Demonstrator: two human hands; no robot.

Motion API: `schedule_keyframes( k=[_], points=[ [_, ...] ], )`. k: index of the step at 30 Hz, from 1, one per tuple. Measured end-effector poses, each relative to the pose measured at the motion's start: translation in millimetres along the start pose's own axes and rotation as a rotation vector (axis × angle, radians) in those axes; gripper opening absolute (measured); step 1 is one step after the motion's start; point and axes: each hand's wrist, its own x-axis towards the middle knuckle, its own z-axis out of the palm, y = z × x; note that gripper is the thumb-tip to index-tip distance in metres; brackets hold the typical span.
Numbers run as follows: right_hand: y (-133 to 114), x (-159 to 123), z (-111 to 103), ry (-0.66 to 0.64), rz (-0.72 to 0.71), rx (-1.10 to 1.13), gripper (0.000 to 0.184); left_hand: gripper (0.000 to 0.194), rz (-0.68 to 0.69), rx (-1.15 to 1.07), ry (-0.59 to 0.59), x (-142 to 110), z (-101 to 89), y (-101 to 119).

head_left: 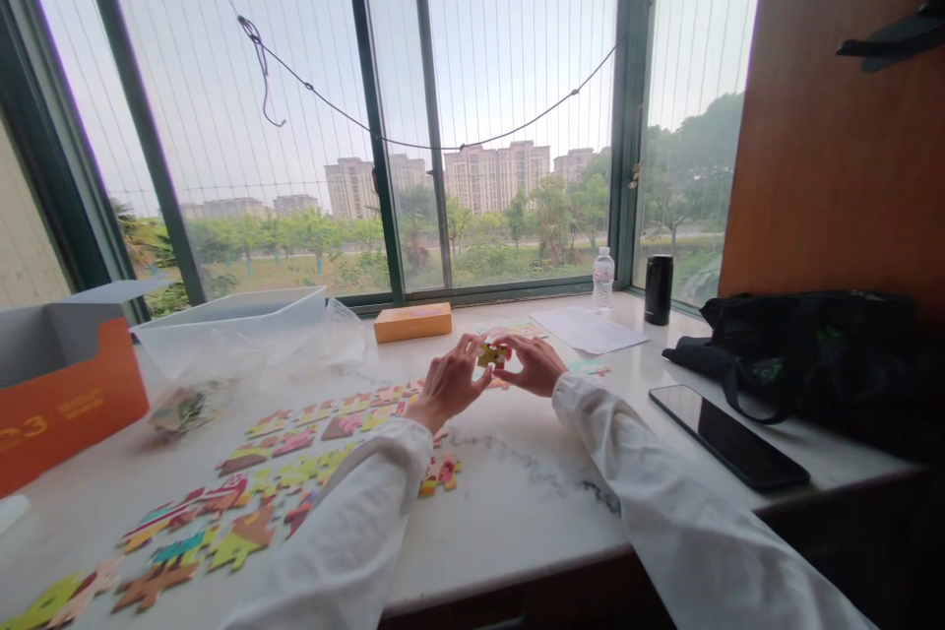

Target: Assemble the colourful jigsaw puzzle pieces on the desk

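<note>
My left hand (449, 380) and my right hand (533, 364) meet above the white marble counter (509, 522), their fingertips pinching a small cluster of colourful jigsaw pieces (491, 355). The pieces look joined, but my fingers partly hide them. Many loose pieces (251, 502) in pink, yellow, green and brown lie spread to the left of my hands. A small group of pieces (440, 473) sits just below my left wrist. White sleeves cover both forearms.
A plastic tub (236, 315) and crumpled clear bag (332, 335) stand back left, beside an orange-and-grey box (66, 384). An orange packet (411, 322), papers (589, 330), a water bottle (603, 279), a black flask (659, 289), a phone (727, 437) and a black bag (797, 354) stand beyond and right.
</note>
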Motion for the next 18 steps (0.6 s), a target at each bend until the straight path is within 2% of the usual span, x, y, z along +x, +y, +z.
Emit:
schedule_keyframes(
  k=[5,18],
  points=[
    [7.1,-0.2,-0.1,-0.048,-0.035,-0.018,0.04,0.053,0.026,0.012,-0.023,0.0,2.2,-1.7],
    [-1.6,1.0,5.7,0.009,0.032,-0.061,0.044,0.053,0.022,-0.005,0.003,1.5,3.7,-2.2]
  ],
)
